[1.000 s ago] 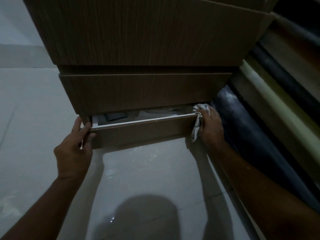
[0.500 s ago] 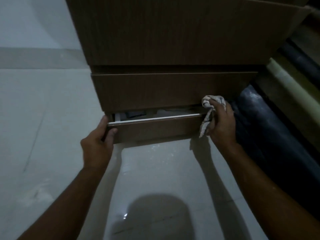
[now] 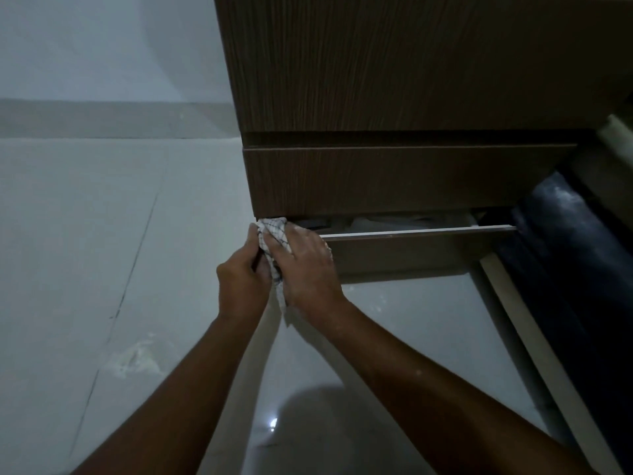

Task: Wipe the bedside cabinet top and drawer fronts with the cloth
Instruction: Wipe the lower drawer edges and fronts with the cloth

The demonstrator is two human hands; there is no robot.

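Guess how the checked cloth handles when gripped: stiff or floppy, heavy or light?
Likely floppy: the cloth bunches between the left hand and right hand, and its tail hangs limp below them. Probably light: it looks thin and crumples small.

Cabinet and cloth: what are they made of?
Cabinet: probably wood-look board rather than solid wood, matt brown. Fine straight grain lines run down it, and the open drawer has a thin pale top edge, like coated board.
Cloth: soft woven fabric, maybe cotton. It crumples and droops, and thin dark lines make checks on white.
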